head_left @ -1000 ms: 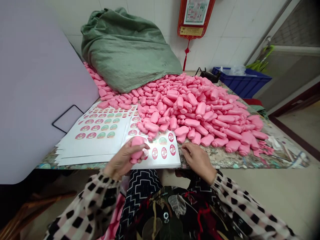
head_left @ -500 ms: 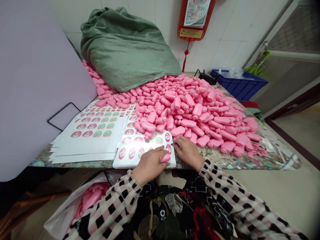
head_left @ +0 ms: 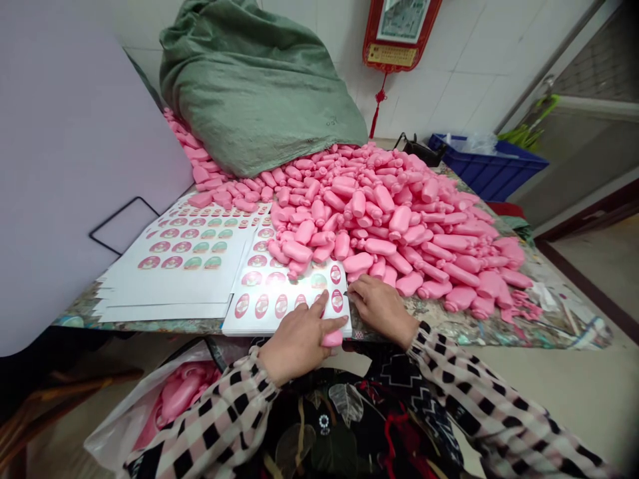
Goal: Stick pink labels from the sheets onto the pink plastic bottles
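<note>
Bottle [head_left: 333,338] sits clasped in the left hand [head_left: 297,342], fingers spread over the sticker sheet [head_left: 262,322]; right of that grip, the right hand [head_left: 383,309] meets the sheet's edge, hold unclear, pink pile [head_left: 389,219] beyond

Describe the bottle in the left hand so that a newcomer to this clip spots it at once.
Find the big heap of pink bottles, then the sticker sheet at its near side. The left hand lies over that sheet's near edge. The held bottle pokes out pink below its fingers, partly hidden, separate from the heap.
</note>
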Tool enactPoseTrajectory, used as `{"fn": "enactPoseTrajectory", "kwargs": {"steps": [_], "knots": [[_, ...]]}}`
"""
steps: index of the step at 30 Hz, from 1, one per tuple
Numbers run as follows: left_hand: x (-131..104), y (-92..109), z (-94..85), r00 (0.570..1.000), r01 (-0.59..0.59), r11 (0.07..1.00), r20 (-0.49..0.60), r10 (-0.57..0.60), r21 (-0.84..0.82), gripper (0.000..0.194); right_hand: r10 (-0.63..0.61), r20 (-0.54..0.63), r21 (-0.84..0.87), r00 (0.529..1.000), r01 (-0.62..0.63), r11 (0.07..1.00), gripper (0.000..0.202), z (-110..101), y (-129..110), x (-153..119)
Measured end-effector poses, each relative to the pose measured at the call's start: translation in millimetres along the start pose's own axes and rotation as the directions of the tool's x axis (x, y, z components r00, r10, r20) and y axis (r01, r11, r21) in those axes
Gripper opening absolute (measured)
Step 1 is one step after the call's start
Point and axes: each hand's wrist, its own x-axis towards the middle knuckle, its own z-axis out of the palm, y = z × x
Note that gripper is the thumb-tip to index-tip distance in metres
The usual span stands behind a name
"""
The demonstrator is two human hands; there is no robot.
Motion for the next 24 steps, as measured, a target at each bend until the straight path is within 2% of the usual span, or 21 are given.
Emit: {"fn": "enactPoseTrajectory", "kwargs": {"steps": [4, 10, 16, 21, 24], "knots": [[-1, 0, 2.9, 1.0, -0.001, 1.0, -0.009, 0.001, -0.01, 0.059, -0.027, 0.006, 0.11, 1.0, 0.027, 0.994, 0.017, 0, 6, 2], [-1, -1, 4.2, 1.0, 0.0, 1.0, -0.017, -0.001, -0.025, 0.062, 0.062, -0.019, 0.387, 0.998, -0.05, 0.921, 0.012, 16, 11, -1], [-1, 4, 5.2, 0.999, 0.02, 1.0, -0.03, -0.021, -0.014, 0.062, 0.129, -0.107, 0.359, 0.986, -0.083, 0.93, 0.011, 22, 0, -9], [0, 9, 10.1, 0.996, 0.033, 0.999, -0.083, -0.031, 0.031, 0.065, 0.134, -0.068, 0.396, 0.989, -0.097, 0.913, 0.011, 20, 1, -7], [-1, 9, 12.4, 0.994, 0.034, 0.998, -0.103, -0.028, 0.055, 0.064, 0.181, 0.003, 0.473, 0.983, -0.161, 0.866, 0.009, 20, 4, -5]]}}
